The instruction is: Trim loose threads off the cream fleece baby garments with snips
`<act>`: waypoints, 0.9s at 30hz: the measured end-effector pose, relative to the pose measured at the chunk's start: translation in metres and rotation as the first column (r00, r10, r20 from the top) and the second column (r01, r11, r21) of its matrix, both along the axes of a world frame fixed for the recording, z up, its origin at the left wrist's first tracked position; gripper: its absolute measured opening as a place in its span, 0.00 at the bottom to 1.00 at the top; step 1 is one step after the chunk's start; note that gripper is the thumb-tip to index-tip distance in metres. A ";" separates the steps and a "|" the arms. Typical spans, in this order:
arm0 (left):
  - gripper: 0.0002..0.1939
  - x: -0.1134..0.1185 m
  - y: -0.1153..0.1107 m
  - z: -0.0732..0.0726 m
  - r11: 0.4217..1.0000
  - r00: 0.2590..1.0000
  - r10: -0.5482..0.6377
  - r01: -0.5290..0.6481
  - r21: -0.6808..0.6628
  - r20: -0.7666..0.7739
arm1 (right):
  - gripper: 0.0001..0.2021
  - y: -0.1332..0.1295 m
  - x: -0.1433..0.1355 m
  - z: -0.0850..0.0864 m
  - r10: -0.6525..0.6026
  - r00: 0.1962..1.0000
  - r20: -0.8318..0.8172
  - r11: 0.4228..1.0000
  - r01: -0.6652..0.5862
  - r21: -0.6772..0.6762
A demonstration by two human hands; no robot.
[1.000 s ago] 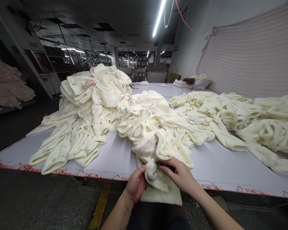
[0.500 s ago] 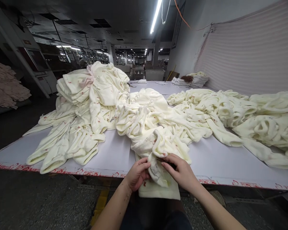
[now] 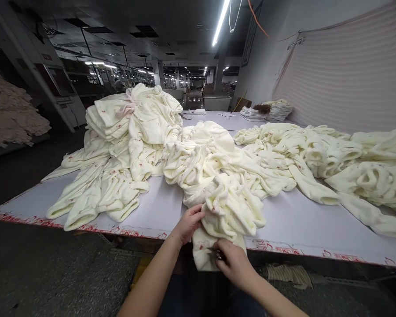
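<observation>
A cream fleece garment (image 3: 229, 207) with small reddish prints lies bunched at the table's front edge, its lower part (image 3: 203, 251) hanging over. At its left side my left hand (image 3: 188, 224) pinches the cloth between thumb and fingers. My right hand (image 3: 232, 262) is lower, against the hanging part, with its fingers curled round a small dark tool (image 3: 220, 255). Most of that tool is hidden in the fingers, so its kind is unclear; a thin dark tip points left over the cloth.
Heaped cream garments stand at the left (image 3: 145, 114) and along the right (image 3: 317, 149) of the white table (image 3: 165, 198). Paper stacks (image 3: 273, 110) are at the back right. Pink cloth (image 3: 13, 110) is piled far left. A striped sheet (image 3: 346, 70) hangs on the right wall.
My right hand has moved down and a little left to the hanging part. My left hand has risen slightly. The garment's upper folds have been turned over and spread.
</observation>
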State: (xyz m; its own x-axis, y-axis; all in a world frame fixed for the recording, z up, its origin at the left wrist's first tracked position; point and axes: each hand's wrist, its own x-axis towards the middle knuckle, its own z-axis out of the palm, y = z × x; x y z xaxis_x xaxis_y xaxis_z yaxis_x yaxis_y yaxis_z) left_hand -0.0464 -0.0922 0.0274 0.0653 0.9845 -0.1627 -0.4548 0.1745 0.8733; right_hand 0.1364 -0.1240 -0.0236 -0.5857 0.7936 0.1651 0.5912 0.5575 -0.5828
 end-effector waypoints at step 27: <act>0.11 0.033 -0.084 -0.034 0.914 0.794 0.393 -0.286 0.286 -0.463 | 0.11 -0.007 0.001 0.091 -0.073 0.993 0.097 0.987 0.057 0.153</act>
State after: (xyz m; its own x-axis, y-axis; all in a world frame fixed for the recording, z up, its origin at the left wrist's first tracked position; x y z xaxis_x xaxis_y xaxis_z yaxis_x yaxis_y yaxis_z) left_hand -0.0130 -0.1764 -0.0064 -0.3173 0.9414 0.1146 0.0565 -0.1019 0.9932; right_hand 0.1370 -0.1311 0.0675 -0.5536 0.8014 0.2264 0.6811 0.5922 -0.4306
